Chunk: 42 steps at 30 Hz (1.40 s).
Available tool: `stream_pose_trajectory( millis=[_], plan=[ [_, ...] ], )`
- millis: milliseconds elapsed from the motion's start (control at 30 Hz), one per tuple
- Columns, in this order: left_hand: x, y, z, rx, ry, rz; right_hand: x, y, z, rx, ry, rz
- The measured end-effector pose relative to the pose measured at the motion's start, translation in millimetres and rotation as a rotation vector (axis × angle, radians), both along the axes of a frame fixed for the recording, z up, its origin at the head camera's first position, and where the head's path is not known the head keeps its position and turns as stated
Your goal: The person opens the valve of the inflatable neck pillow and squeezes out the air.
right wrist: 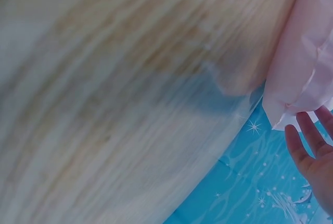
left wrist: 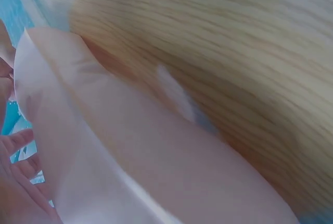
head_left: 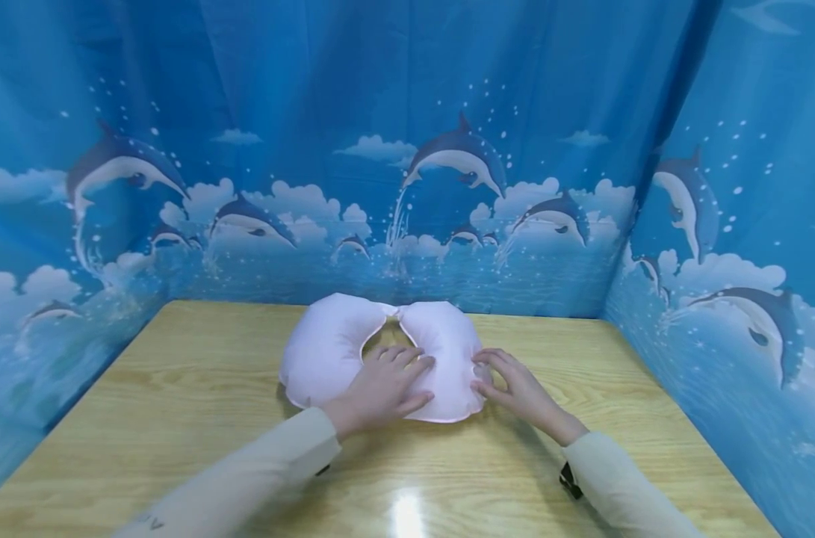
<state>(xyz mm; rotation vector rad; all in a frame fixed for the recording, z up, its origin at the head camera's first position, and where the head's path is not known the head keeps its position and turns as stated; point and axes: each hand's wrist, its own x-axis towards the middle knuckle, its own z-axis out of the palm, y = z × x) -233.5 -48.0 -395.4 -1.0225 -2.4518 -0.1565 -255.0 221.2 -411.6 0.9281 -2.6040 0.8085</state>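
A pale pink, U-shaped inflatable neck pillow point(head_left: 326, 344) lies puffed up on the wooden table, its two ends meeting at the far side. My left hand point(head_left: 387, 381) rests across the pillow's near right part, fingers spread and fairly straight. At the right edge, my right hand point(head_left: 518, 392) pinches a small bit of the pillow between thumb and fingers. In the left wrist view the seam of the pillow point(left wrist: 119, 146) runs close to the camera, with the left hand's fingers point(left wrist: 23, 166) over its top. The right wrist view shows the right fingers point(right wrist: 309, 135) at the pillow's creased edge.
The light wooden table point(head_left: 199, 418) carries the pillow near its back half. Blue curtains point(head_left: 353, 82) printed with dolphins and clouds stand behind it and on both sides. A dark strap point(head_left: 570, 482) shows at the right sleeve's cuff.
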Motion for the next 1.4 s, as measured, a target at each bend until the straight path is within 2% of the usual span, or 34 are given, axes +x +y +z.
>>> stream_pose_trajectory(
  millis=[233, 533, 1000, 1400],
  plan=[
    [-4.1, 19.0, -0.5, 0.008, -0.051, 0.047, -0.2, -1, -1.6, -0.004, 0.001, 0.013],
    [-11.0, 33.0, -3.3, -0.001, -0.166, 0.096, -0.1, -2, -4.4, 0.018, 0.003, 0.001],
    [-14.7, 34.8, -13.6, -0.037, -0.086, 0.070, 1.4, -1, -8.0, 0.060, 0.013, -0.013],
    [-14.3, 34.6, -16.6, -0.059, -0.106, 0.074, 2.0, -2, -7.2, 0.095, -0.001, -0.020]
  ],
)
